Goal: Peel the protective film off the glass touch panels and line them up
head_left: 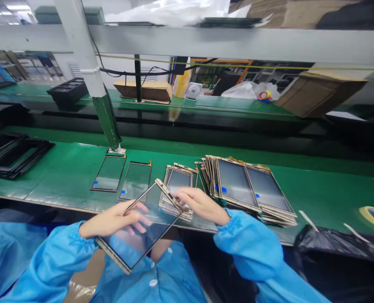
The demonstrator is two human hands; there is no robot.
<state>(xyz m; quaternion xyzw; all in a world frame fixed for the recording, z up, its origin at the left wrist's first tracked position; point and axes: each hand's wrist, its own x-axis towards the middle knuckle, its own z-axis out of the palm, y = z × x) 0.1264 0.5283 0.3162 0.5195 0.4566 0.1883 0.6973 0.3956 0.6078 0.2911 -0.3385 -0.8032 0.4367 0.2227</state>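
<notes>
Head view: one panel [155, 223] is held by left hand [111, 218] and right hand [204, 205] at the tabletop [67, 168] front edge, seemingly unfinished.

- Held panel [150, 229]: clear, smooth, glossy, glass-like
- Counter [70, 168]: smooth, with a soft sheen
- Sleeves [250, 244]: thin, creased cloth
- Bag [338, 244]: wrinkled, shiny plastic
- Box [316, 94]: matt cardboard
</notes>
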